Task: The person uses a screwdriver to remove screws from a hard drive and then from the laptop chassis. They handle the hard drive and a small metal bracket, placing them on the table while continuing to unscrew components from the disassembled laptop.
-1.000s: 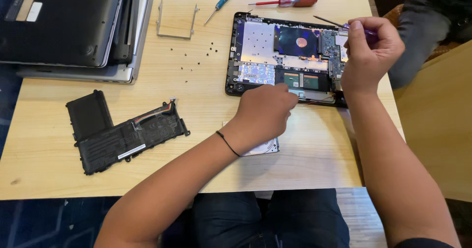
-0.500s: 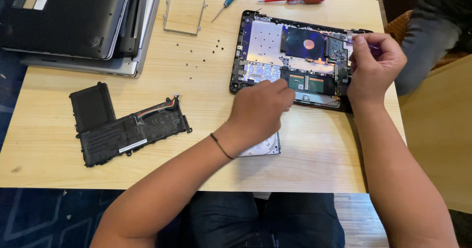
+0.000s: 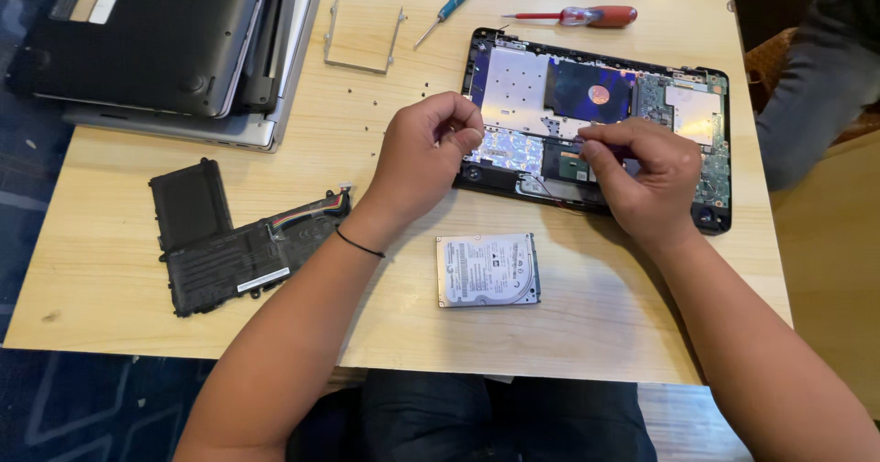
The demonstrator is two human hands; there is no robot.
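Now the left hand (image 3: pixel 429 155) is curling into a loose fist just beside the left edge of the opened laptop base (image 3: pixel 596 123). A moment ago it was resting flat over the middle of the base and hiding what lay under it. The fingertips are pinching together, but I cannot tell if anything small is between them.

The right hand (image 3: pixel 646 176) has come down from the far right corner of the base. It is now sitting over the middle front part, by the small green board. The thumb and first finger are squeezing together as if on something tiny, but it is too small to see.

Because the left hand has moved away, a silver hard drive (image 3: pixel 488 269) is now showing on the wooden table (image 3: pixel 119 279), just in front of the base and clear of both hands.

Left of the base, a flat black battery (image 3: pixel 240 242) is lying with its coloured wires pointing toward the base. Behind the base are a red screwdriver (image 3: pixel 587 16) and a blue screwdriver (image 3: pixel 451 4). A metal bracket (image 3: pixel 365 33) and a few tiny screws (image 3: pixel 403 114) are lying near the base's back left corner.
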